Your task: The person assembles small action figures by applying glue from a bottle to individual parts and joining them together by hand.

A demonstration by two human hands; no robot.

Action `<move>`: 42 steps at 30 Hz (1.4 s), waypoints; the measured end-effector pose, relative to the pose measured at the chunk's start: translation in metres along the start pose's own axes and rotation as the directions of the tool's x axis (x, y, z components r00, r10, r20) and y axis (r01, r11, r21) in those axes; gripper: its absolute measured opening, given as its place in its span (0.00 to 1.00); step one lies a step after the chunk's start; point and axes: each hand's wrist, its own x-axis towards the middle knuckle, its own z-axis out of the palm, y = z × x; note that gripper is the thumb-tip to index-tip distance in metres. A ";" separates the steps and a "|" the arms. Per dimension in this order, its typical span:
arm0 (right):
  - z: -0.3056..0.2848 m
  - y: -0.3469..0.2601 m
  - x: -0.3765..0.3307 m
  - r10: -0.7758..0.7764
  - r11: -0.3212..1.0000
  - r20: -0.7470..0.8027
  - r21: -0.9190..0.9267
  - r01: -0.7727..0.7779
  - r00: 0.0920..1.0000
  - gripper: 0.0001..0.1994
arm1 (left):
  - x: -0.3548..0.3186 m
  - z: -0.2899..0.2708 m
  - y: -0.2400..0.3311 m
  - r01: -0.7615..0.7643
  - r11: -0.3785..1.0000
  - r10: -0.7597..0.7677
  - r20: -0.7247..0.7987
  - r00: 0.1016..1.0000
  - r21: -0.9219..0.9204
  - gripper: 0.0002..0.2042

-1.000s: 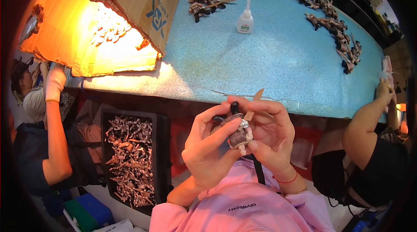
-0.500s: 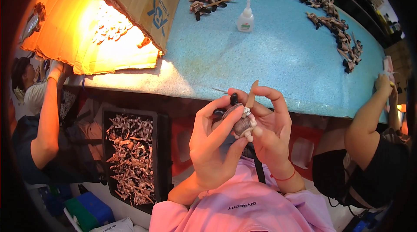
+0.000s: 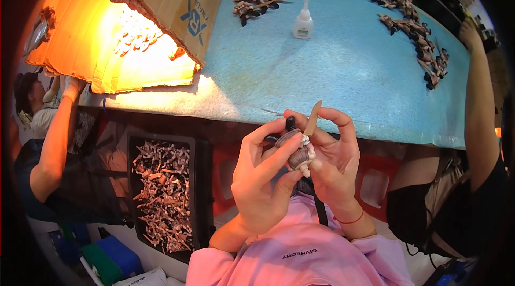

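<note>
A small painted figurine (image 3: 302,156) with black boots, a greyish-brown body and a tan sword-like blade (image 3: 313,119) is held between my two hands, in front of the table edge. My left hand (image 3: 263,176) is closed round its boot side, with the index finger along the body and the thumb below. My right hand (image 3: 338,162) grips the other side, its thumb against the pale part of the figurine and its index finger curled behind the blade. My fingers hide part of the figurine.
On the blue table (image 3: 343,66) stand a white glue bottle (image 3: 303,24) and figurine groups at the back (image 3: 256,3) and right (image 3: 421,45). A cardboard box (image 3: 161,7), brightly lit inside, is at left. A black crate (image 3: 199,195) holds many figurine pieces. Co-workers' arms reach in from both sides.
The figurine has turned slightly in my hands, and more of the blade shows beside my right index finger. The co-worker's arm at right has reached farther along the table's far side.
</note>
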 end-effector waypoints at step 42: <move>0.001 -0.013 -0.004 -0.025 1.000 0.059 -0.006 0.026 0.998 0.28 | 0.004 0.006 0.007 -0.134 0.961 0.118 0.081 0.990 0.241 0.23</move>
